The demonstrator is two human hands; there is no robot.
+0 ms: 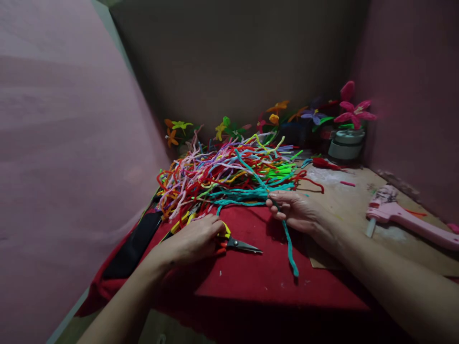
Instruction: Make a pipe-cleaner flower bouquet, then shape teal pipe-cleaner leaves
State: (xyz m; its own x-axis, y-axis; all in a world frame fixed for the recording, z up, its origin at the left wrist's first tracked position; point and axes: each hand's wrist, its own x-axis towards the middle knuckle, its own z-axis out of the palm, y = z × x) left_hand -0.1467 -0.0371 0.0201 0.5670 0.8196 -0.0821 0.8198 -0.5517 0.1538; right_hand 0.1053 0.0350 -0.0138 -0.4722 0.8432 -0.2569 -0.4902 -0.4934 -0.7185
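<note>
A teal pipe cleaner (289, 246) is pinched between the thumb and fingers of my right hand (292, 208). One end hangs down over the red cloth, while the other slants up and left across the pile. My left hand (202, 234) has its fingers curled round the yellow and red handles of a pair of scissors (244, 246). The dark blades point right, just above or on the cloth; I cannot tell which. Beyond both hands lies a large heap of colourful pipe cleaners (215, 167), with a teal bundle (244, 195) at its near edge.
A red cloth (244, 282) covers the table. Yellow-handled pliers (184, 222) and a black flat object (134, 243) lie left. On a board (337, 191) at right rests a pink glue gun (412, 220). Pipe-cleaner flowers (355, 112) stand at the back, between pink walls.
</note>
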